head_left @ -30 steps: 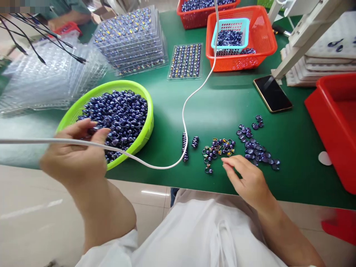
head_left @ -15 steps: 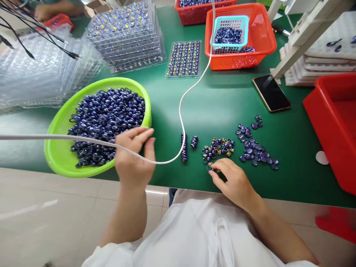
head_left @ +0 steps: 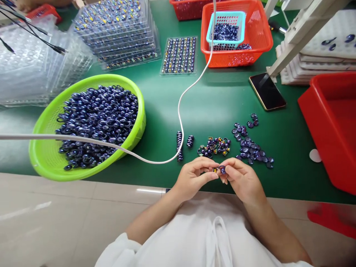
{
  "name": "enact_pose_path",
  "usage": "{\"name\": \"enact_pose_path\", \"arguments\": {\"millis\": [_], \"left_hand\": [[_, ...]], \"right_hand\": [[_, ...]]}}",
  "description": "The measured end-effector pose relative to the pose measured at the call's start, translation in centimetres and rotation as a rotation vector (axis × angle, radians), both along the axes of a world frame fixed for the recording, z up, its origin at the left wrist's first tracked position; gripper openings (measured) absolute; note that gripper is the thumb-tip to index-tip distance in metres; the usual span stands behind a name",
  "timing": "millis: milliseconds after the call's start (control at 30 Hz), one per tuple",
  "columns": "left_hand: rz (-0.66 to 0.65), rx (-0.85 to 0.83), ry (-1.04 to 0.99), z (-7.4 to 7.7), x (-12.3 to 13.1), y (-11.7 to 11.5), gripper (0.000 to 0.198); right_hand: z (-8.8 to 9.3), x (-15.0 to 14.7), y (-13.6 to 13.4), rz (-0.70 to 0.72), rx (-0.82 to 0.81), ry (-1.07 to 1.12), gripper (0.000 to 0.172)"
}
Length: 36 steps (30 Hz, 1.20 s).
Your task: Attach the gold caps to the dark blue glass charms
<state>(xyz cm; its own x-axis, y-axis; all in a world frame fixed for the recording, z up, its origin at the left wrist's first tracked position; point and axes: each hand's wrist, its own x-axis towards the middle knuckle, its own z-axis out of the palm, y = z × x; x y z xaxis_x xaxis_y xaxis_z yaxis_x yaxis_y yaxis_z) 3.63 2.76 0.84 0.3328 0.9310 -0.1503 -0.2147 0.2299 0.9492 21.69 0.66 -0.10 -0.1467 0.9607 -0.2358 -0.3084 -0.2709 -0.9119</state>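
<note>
My left hand [head_left: 191, 177] and my right hand [head_left: 244, 178] meet at the table's front edge. Thumb and fingers of both are pinched on one small dark-blue ring-shaped part [head_left: 222, 169] with a bit of gold on its left side. Just beyond the fingertips lies a pile of similar ring parts with gold-coloured bits [head_left: 214, 146]. Right of it are loose dark oval caps [head_left: 251, 150]. Two short rows of dark-blue rings, a longer row [head_left: 179, 146] and a shorter row [head_left: 190, 141], lie to the left.
A green basket [head_left: 141, 107] heaped with dark-blue rings stands left. A white cable [head_left: 180, 111] hangs across the view. Behind are stacked clear trays [head_left: 119, 44], a filled tray [head_left: 179, 55] and an orange basket [head_left: 261, 37]. A phone [head_left: 267, 91] and red bin [head_left: 319, 111] are right.
My left hand has moved right from the green basket's rim to meet my right hand. Both now grip the ring-shaped part, which my right hand held alone before. The view has shifted slightly.
</note>
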Motion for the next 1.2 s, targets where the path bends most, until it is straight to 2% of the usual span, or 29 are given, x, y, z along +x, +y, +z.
{"name": "enact_pose_path", "arguments": {"millis": [133, 233, 300, 433, 633, 800, 933, 1100, 1200], "left_hand": [[-0.023, -0.128, 0.026, 0.5, -0.1, 0.2, 0.019], [-0.082, -0.239, 0.025, 0.8, -0.3, 0.4, 0.022], [-0.159, -0.317, -0.005, 1.0, -0.3, 0.5, 0.022], [-0.286, -0.435, -0.083, 0.9, -0.3, 0.5, 0.024], [-0.205, -0.497, -0.142, 0.4, -0.3, 0.3, 0.033], [-0.18, -0.486, -0.151, 0.6, -0.4, 0.4, 0.038], [-0.158, -0.429, -0.084, 0.8, -0.4, 0.2, 0.043], [-0.216, -0.265, 0.098, 1.2, -0.9, -0.3, 0.038], [-0.259, -0.035, 0.298, 1.8, -1.5, 0.0, 0.031]], "right_hand": [[0.3, 0.9, -0.7, 0.031, 0.109, -0.233, 0.016], [1.1, 1.4, -0.8, 0.082, 0.376, -0.512, 0.043], [1.6, 1.5, -0.5, 0.134, 0.55, -0.618, 0.047], [2.0, 1.4, 0.1, 0.194, 0.699, -0.607, 0.03], [1.6, 1.4, 0.1, 0.183, 0.669, -0.54, 0.03], [1.4, 1.5, -0.2, 0.151, 0.618, -0.578, 0.027], [1.3, 1.2, -0.6, 0.139, 0.604, -0.675, 0.024], [1.4, 1.2, -0.6, 0.18, 0.65, -0.773, 0.016], [1.4, 1.4, -0.4, 0.185, 0.687, -0.777, 0.014]]}}
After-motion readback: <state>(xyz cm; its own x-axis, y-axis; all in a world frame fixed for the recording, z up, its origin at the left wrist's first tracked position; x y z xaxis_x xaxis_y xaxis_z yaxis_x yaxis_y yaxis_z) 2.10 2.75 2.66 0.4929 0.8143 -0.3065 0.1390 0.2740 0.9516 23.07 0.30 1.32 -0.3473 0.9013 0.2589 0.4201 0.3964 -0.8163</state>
